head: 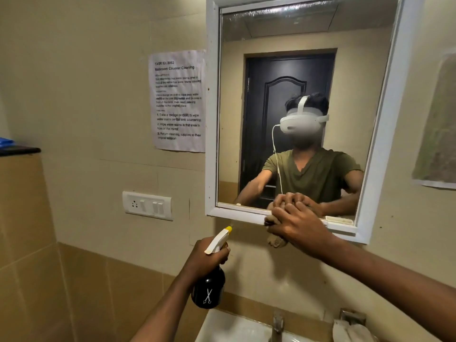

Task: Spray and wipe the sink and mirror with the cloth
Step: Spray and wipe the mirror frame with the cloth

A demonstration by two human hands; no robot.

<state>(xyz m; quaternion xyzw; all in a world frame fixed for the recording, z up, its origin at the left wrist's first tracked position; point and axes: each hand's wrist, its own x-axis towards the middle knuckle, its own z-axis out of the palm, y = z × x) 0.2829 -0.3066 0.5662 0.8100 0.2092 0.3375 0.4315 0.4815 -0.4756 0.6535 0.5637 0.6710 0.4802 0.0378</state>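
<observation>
Right hand (296, 227) grip presses cloth (275, 239) on mirror (283, 70) bottom edge; left hand (209, 257) grip holds spray bottle (209, 290). Rub corners slow, push flat.

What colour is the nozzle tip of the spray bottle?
Yellow, on a white trigger head; the spray bottle itself is black. The head view shows it.

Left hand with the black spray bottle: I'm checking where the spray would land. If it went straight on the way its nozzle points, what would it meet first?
Probably the white lower mirror frame, just left of the brown cloth under the right hand; depth is unclear. The left hand holds the black spray bottle.
</observation>
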